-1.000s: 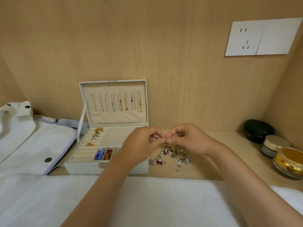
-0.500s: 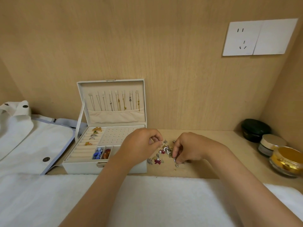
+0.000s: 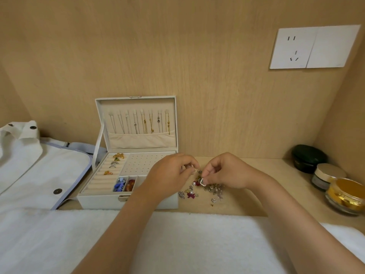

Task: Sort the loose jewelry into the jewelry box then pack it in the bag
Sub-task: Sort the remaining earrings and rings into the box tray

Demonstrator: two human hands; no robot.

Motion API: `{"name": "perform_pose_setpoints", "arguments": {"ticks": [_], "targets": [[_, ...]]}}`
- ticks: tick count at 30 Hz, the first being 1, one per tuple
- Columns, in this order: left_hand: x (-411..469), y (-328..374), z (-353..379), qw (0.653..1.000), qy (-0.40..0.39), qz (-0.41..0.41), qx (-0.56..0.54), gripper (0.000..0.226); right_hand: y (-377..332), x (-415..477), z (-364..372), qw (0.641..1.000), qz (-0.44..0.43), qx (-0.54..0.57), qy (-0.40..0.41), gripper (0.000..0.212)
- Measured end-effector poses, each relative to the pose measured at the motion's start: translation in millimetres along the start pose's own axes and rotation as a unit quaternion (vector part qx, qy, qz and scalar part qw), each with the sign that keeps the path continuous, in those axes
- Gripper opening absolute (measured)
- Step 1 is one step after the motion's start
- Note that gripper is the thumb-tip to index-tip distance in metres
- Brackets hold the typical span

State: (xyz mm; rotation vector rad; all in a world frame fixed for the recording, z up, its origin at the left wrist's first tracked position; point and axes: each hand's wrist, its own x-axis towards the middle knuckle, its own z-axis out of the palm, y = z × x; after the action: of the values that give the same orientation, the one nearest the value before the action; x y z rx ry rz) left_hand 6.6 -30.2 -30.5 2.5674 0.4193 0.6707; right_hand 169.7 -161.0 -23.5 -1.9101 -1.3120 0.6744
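Loose jewelry point(image 3: 205, 191): small heap on the bench, just right of the jewelry box's front corner. A few bits lie apart at its near side, close to the towel's edge.
Right hand point(image 3: 227, 172): fingers curled, thumb and forefinger pinching a silver heart piece point(image 3: 201, 181) right over the heap.
Left hand point(image 3: 170, 174): fingers curled, fingertips pinching a tiny gold piece point(image 3: 195, 171), too small to identify. Its forearm crosses the box's front right corner.
Jewelry box point(image 3: 128, 201): open on the bench, lid upright against the back wall. Necklaces point(image 3: 142, 124) hang in the lid. A few pieces sit on the ring rolls point(image 3: 102, 176). The holed earring panel point(image 3: 142, 164) looks bare.
Bag point(image 3: 39, 171): white, lying flat left of the box, touching or nearly touching it. Packing not yet begun.
Risk, snagging: the heap looks tangled, so lifting the heart piece may drag its neighbours and scatter them.
Risk, drop: both pinches are on very small parts. A slip would land a piece back in the heap or on the towel point(image 3: 177, 244), where it is hard to spot.
Risk, box: the left forearm could nudge the box or lid as it moves.
Risk, strays: a sweeping wrist could push the outliers under the towel.
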Motion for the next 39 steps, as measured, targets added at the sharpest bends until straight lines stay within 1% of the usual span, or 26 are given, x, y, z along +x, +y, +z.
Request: {"name": "perform_pose_setpoints", "arguments": {"ticks": [3, 7, 9, 12, 14, 17, 19, 21, 22, 25, 27, 29, 33, 39], "targets": [[1, -1, 1, 1.000, -0.008, -0.005, -0.005, 0.021, -1, 1, 0, 0.995, -0.004, 0.093, 0.028, 0.009], [1, -1, 0, 0.999, -0.014, -0.021, -0.030, 0.021, -5, -1, 1, 0.985, 0.009, 0.172, 0.027, 0.014], [2, 0, 0, 0.998, -0.015, -0.025, -0.062, 0.018, -7, -1, 2, 0.981, 0.009, 0.192, 0.034, 0.016], [2, 3, 0, 0.992, -0.011, -0.049, -0.119, 0.011, -11, 0, 3, 0.973, 0.002, 0.224, 0.049, 0.013], [3, 4, 0, 0.990, -0.006, -0.061, -0.130, 0.014, -12, 1, 5, 0.970, -0.004, 0.239, 0.052, 0.011], [2, 5, -3, 0.983, -0.002, -0.093, -0.157, 0.029, -11, 2, 9, 0.966, -0.010, 0.253, 0.053, 0.011], [2, 6, -4, 0.981, 0.002, -0.106, -0.162, 0.024, -10, 3, 10, 0.963, -0.012, 0.264, 0.051, 0.012], [3, 6, -3, 0.984, 0.008, -0.105, -0.141, 0.014, -9, 3, 11, 0.963, -0.015, 0.267, 0.043, 0.014], [3, 6, -3, 0.986, 0.012, -0.105, -0.132, 0.013, -8, 3, 11, 0.964, -0.016, 0.265, 0.035, 0.014], [2, 7, -1, 0.989, 0.020, -0.107, -0.096, 0.012, -7, 4, 11, 0.974, -0.014, 0.225, 0.018, 0.017], [2, 7, 1, 0.994, 0.017, -0.093, -0.059, 0.013, -6, 4, 11, 0.982, -0.012, 0.189, 0.012, 0.019], [3, 7, 3, 0.995, 0.020, -0.084, -0.044, 0.013, -4, 3, 11, 0.988, -0.014, 0.156, -0.007, 0.020], [4, 5, 1, 0.990, 0.041, -0.096, -0.094, 0.014, 0, 3, 14, 0.996, -0.005, 0.087, -0.028, 0.014], [5, 8, -3, 0.975, 0.078, -0.128, -0.167, 0.018, -2, 4, 14, 0.994, -0.017, 0.104, -0.023, 0.010]]}}
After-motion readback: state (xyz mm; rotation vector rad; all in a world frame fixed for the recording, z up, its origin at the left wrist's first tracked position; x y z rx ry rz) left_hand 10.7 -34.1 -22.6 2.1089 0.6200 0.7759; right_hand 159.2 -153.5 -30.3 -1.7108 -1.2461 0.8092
